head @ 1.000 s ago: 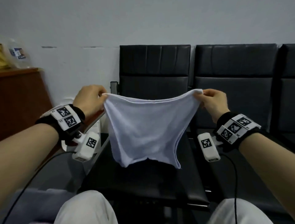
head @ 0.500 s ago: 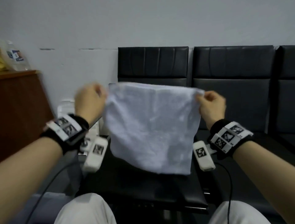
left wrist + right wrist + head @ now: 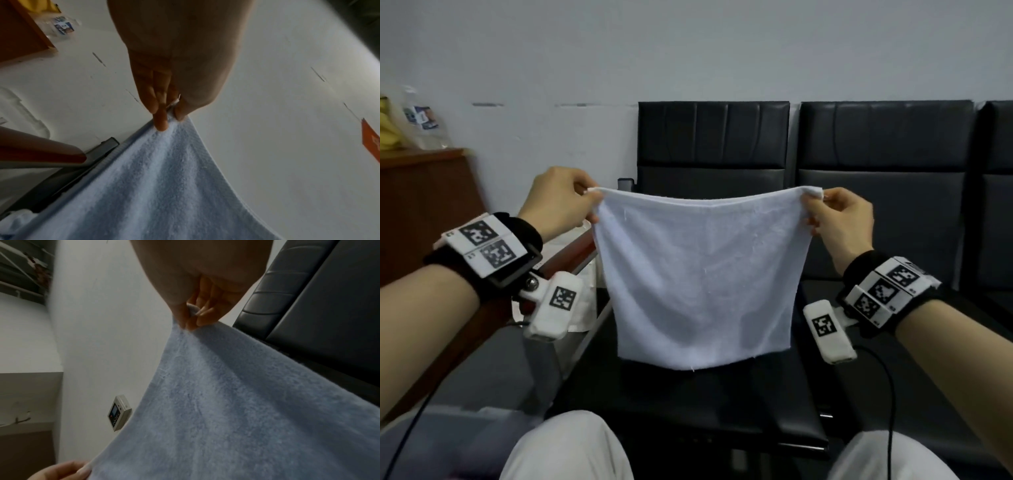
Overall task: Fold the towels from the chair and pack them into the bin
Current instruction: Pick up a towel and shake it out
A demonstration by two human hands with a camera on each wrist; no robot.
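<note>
A white towel (image 3: 698,274) hangs spread flat in the air above the black chair seat (image 3: 688,411). My left hand (image 3: 561,202) pinches its top left corner and my right hand (image 3: 839,222) pinches its top right corner. The top edge sags slightly between them. In the left wrist view, my left hand's fingers (image 3: 160,120) and thumb clamp the towel (image 3: 156,186) corner. In the right wrist view my right hand's fingertips (image 3: 191,321) pinch the towel (image 3: 236,402) corner. The towel's lower edge hangs free just above the seat. A pale bin (image 3: 458,442) shows at the bottom left.
A row of black padded chairs (image 3: 883,192) stands against a white wall. A brown wooden cabinet (image 3: 421,205) with a plastic bag on top stands at the left. A white bag (image 3: 582,301) sits beside the chair's armrest. My knees in white trousers (image 3: 565,448) are below.
The towel was drooping with curled lower corners, then flicked up with a fast blurred motion. It now hangs flat and square, and both hands have kept their corner holds.
</note>
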